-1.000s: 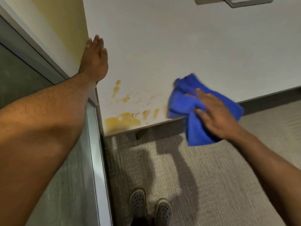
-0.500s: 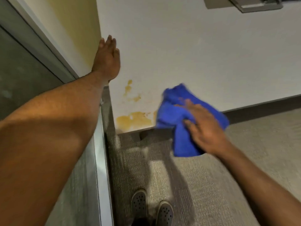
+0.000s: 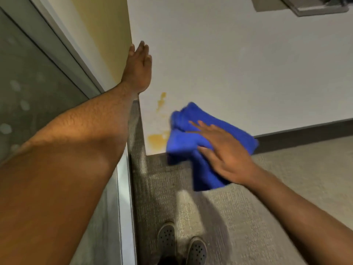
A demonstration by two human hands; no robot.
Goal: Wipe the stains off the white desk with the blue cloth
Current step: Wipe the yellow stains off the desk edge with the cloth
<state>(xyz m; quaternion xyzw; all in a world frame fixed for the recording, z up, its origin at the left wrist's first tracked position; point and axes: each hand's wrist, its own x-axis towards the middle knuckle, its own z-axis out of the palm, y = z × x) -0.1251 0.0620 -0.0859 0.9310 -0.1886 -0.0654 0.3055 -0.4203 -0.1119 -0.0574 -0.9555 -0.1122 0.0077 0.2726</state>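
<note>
1. Blue cloth [image 3: 193, 138] crumpled on the near edge of the white bench [image 3: 238, 64], one flap hanging past the edge over the carpet [image 3: 277, 188].
2. Pressed flat under the right hand [image 3: 227, 152]: grip wide, fingers splayed on top of the fabric, pinning it rather than pinching it.
3. Yellow stains [image 3: 157, 139] just left of the cloth at the near-left corner, the large patch touching or slipping under the cloth's left edge; a thinner streak [image 3: 161, 101] farther back, apart from the cloth.
4. Left hand [image 3: 139, 67] wide and flat, holding nothing, braced at the bench's left edge beside the yellow wall [image 3: 103, 31].
5. Grey device [image 3: 313, 6] at the far right of the bench, well apart from the wiping.
6. Risks, judged from here: hanging flap dragging the cloth off the edge if palm pressure eases; bunched folds skating over the patch and smearing it instead of lifting it; sweep along the near edge missing the far streak; residue pushed over the corner onto the carpet near the shoes [image 3: 181, 245].
</note>
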